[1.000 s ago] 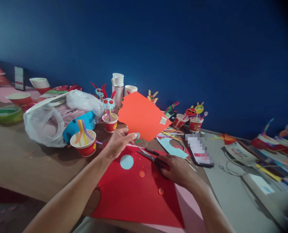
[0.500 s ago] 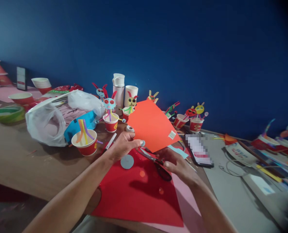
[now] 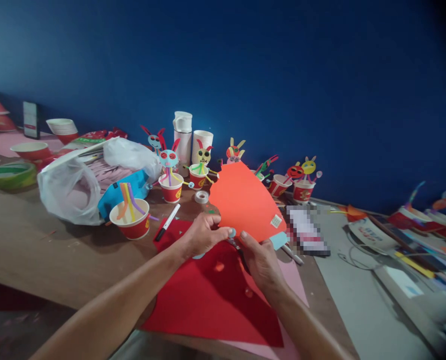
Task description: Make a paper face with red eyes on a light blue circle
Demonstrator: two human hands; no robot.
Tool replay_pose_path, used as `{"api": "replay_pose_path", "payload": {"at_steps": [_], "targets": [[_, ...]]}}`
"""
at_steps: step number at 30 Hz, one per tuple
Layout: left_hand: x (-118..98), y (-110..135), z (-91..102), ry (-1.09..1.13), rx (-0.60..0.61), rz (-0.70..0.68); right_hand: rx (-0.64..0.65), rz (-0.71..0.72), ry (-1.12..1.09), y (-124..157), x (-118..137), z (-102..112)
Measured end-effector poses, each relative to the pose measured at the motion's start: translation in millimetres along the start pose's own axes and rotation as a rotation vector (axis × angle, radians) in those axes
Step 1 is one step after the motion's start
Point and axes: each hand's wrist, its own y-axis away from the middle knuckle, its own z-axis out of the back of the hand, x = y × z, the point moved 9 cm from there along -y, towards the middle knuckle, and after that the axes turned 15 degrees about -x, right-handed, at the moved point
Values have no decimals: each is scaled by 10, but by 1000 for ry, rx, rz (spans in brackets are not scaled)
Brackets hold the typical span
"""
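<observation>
An orange paper sheet (image 3: 245,200) with a scalloped left edge and a small white printed label is pinched along its lower edge by my left hand (image 3: 207,232). At the left thumb tip shows a small pale blue round spot; I cannot tell if it is a paper disc. My right hand (image 3: 258,255) is closed around scissors (image 3: 235,243), mostly hidden beneath it, and its thumb rests against the orange sheet. Below both hands lies a large red sheet (image 3: 207,305) with small orange scraps. Part of a pale blue disc (image 3: 199,256) shows under my left wrist.
Several red paper cups with animal-face figures, such as one cup (image 3: 170,190), stand along the back. A marker (image 3: 168,222), a tape roll (image 3: 201,197) and a cup of coloured strips (image 3: 130,227) are left. A plastic bag (image 3: 68,192) sits farther left; a phone (image 3: 308,235) lies right.
The orange sheet and my left hand have shifted right. My right hand has turned and come up to the sheet's lower edge, its thumb on the paper, now covering most of the scissors.
</observation>
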Motion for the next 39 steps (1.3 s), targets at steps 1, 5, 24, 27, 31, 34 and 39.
{"api": "replay_pose_path", "payload": {"at_steps": [1, 5, 24, 27, 31, 34, 39], "targets": [[-6, 10, -18, 31, -3, 2, -17, 18, -13, -2, 10, 5], [27, 57, -103, 92, 6, 33, -120, 90, 27, -28, 24, 86], [372, 222, -356, 591, -107, 363, -297, 251, 196, -49, 174, 303], [378, 248, -413, 662, -130, 380, -298, 257, 201, -32, 180, 303], [400, 242, -433, 698, -155, 382, -288, 244, 199, -22, 158, 284], [427, 236, -424, 699, -175, 394, -296, 267, 197, -15, 160, 271], [421, 200, -338, 606, -229, 336, -273, 283, 192, -21, 136, 242]]}}
